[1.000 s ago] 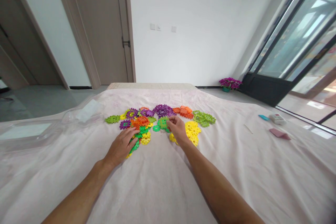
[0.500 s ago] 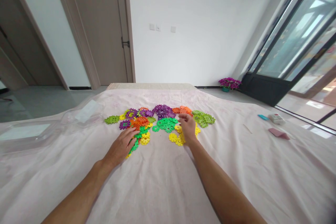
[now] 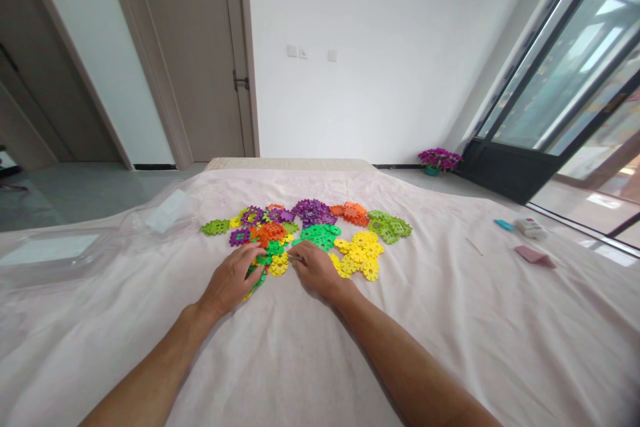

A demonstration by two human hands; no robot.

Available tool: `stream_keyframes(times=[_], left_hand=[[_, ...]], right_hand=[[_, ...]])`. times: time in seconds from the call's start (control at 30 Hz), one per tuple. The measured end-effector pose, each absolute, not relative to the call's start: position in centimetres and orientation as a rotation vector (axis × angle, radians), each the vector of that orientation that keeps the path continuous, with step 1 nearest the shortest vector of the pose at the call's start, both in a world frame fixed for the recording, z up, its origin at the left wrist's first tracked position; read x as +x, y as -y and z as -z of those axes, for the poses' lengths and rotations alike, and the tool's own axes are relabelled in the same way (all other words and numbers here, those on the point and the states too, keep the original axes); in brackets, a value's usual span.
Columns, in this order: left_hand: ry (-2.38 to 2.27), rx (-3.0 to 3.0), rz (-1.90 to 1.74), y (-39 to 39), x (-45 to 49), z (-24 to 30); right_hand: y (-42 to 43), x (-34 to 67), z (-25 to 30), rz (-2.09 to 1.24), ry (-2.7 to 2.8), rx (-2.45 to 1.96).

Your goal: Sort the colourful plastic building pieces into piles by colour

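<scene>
My left hand (image 3: 235, 279) lies over the near left side of a mixed pile, thumb and fingers apart, touching small green snowflake pieces (image 3: 274, 248). Next to it, my right hand (image 3: 314, 268) is palm down with its fingers curled together. Its fingertips meet the pile's edge beside a yellow snowflake piece (image 3: 279, 264); what they hold, if anything, is hidden. Orange pieces (image 3: 270, 233) top the mixed pile. Right of my right hand spreads a heap of yellow snowflake pieces (image 3: 361, 252). Just beyond it lies a group of green round pieces (image 3: 320, 235).
Farther back sit purple pieces (image 3: 313, 211), an orange group (image 3: 353, 212) and light green square pieces (image 3: 390, 227). Clear plastic containers (image 3: 55, 250) lie at left on the pale cloth (image 3: 280, 360). A pink item (image 3: 534, 256) and a white box (image 3: 530, 228) lie at right.
My right hand has moved left from the yellow heap to the mixed pile, uncovering the yellow pieces. My left hand stays almost where it was.
</scene>
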State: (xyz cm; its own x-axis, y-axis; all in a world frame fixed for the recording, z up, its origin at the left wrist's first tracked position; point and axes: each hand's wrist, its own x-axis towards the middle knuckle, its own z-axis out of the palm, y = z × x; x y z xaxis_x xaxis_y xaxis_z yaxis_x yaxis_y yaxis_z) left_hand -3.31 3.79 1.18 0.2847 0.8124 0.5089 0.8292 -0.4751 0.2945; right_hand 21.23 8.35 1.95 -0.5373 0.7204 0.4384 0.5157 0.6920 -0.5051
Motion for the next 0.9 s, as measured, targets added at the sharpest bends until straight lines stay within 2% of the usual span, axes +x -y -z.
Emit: stream_keyframes(times=[0.3, 0.7, 0.9], left_hand=[[1.638, -2.385, 0.712, -4.0, -2.6, -0.5], [1.508, -2.503, 0.903, -3.5, -2.6, -1.7], [1.539, -2.487, 0.836, -3.8, -2.6, -1.0]], right_hand=[[-8.5, 21.1, -1.6, -0.362, 2.299, -0.895], [-8.8, 21.0, -1.2, -0.361, 2.289, -0.948], [-8.4, 21.0, -1.5, -0.351, 2.182, -1.069]])
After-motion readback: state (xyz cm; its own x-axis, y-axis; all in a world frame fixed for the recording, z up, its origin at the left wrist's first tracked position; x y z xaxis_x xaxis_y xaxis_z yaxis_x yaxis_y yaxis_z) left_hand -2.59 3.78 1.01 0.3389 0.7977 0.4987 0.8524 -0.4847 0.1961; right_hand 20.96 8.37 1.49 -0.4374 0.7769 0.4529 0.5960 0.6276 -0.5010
